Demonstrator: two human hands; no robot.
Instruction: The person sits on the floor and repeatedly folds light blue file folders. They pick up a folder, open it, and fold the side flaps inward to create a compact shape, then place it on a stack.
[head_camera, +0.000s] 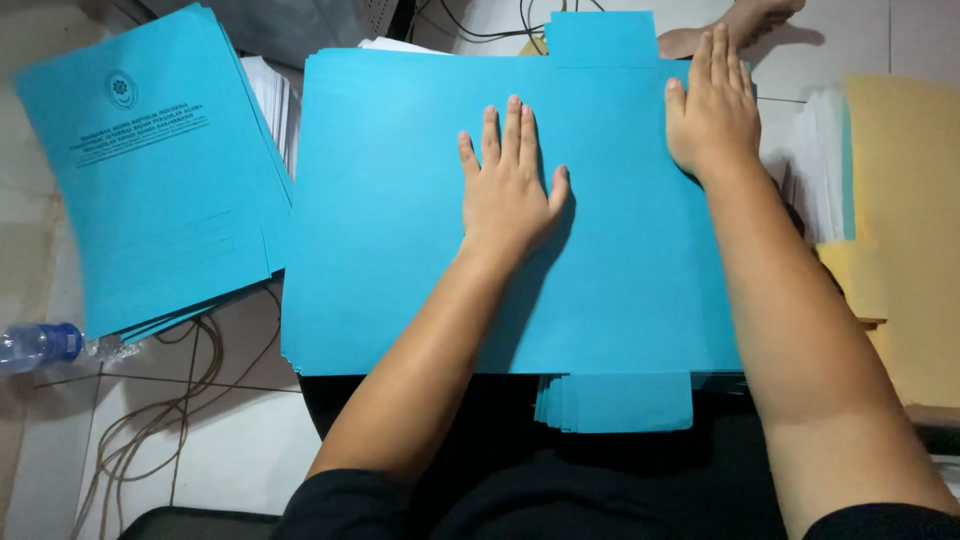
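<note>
Hands both flat, fingers spread, gripping nothing: left hand pressed mid-sheet on stack of unfolded blue folder covers across lap, right hand at stack's top-right edge. Folded printed blue folders lie left.

Thick stack of blue card sheets — flat, tabbed, lap-borne.

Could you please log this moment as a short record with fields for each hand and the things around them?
left hand: flat, palm down on the blue sheet stack
right hand: flat at the stack's far right edge
second blue pile: printed covers, left of the stack
yellow folders: far right
water bottle: lying on the floor, far left
cords: on the tiles, lower left
</note>
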